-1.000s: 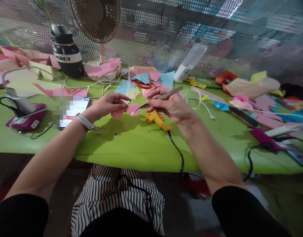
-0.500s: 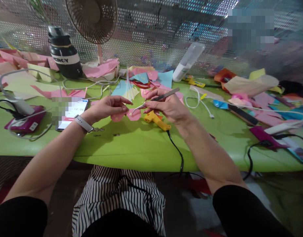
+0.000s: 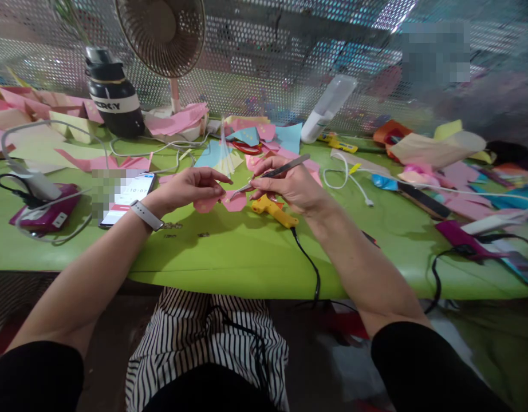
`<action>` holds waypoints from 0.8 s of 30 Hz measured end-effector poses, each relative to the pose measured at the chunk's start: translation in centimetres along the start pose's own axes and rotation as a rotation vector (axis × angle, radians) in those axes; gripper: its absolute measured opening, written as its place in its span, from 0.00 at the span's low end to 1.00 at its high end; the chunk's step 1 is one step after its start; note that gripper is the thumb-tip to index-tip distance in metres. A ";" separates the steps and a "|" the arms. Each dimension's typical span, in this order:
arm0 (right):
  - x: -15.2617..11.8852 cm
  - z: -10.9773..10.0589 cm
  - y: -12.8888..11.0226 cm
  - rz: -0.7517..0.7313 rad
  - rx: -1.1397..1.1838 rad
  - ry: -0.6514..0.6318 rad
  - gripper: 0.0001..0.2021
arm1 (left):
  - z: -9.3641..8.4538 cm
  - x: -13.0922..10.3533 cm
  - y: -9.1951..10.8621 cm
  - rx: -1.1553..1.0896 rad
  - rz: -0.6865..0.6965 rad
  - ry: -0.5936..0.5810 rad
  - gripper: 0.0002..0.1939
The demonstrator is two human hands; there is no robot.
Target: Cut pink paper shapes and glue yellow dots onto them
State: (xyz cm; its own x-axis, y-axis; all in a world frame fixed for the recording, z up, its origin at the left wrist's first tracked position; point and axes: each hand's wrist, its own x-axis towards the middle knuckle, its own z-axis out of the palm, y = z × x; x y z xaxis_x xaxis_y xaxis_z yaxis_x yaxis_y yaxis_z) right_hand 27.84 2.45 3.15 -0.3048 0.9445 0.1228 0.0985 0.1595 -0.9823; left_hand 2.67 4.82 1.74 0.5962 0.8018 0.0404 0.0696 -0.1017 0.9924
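Note:
My left hand point(image 3: 196, 186) pinches the edge of a pink paper cutout point(image 3: 235, 202), which has two rounded parts and is held just above the green table. My right hand point(image 3: 285, 186) grips metal tweezers point(image 3: 292, 165) like a pen, their tips touching the cutout's surface. Just below my right hand a yellow glue gun point(image 3: 276, 212) lies on the table, its black cord running over the front edge. Small metallic pieces point(image 3: 173, 225) lie near my left wrist.
A phone point(image 3: 129, 197) and a purple power strip point(image 3: 49, 212) lie at the left. Behind stand a black bottle point(image 3: 115, 109), a fan point(image 3: 161, 34) and a tilted clear bottle point(image 3: 328, 109). Coloured papers, white cables and a second purple strip point(image 3: 464, 239) surround the work area.
The tweezers' tips have shifted slightly on the pink cutout, and the pale bit seen at them before no longer shows. My left hand has barely moved.

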 end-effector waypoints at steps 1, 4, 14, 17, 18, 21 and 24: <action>0.0 0.1 0.0 -0.002 -0.004 0.007 0.20 | 0.0 0.0 -0.1 -0.002 0.000 -0.002 0.17; 0.0 0.2 0.0 -0.008 -0.002 0.012 0.19 | -0.1 0.1 -0.3 -0.011 0.005 0.001 0.17; -0.2 0.6 -0.2 -0.029 -0.023 0.046 0.18 | 0.0 0.0 -0.1 0.018 0.024 0.012 0.16; -0.2 0.6 -0.1 -0.029 -0.036 0.042 0.17 | 0.1 0.0 0.0 0.031 0.021 0.013 0.16; -0.3 0.5 -0.1 -0.026 -0.043 0.042 0.17 | 0.1 0.0 0.0 0.034 0.021 0.016 0.15; -0.3 0.5 -0.1 -0.025 -0.047 0.048 0.17 | 0.1 0.0 0.0 0.038 0.020 0.022 0.15; -0.3 0.6 -0.1 -0.032 -0.041 0.049 0.17 | 0.0 0.0 -0.1 0.036 0.020 0.022 0.15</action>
State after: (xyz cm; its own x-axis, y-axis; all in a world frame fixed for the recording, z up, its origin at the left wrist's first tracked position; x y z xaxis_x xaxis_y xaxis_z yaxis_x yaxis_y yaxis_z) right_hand 27.34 1.96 3.15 -0.2614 0.9516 0.1620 0.1288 0.2007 -0.9711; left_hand 2.69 4.79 1.64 0.5798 0.8124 0.0628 0.0870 -0.1384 0.9865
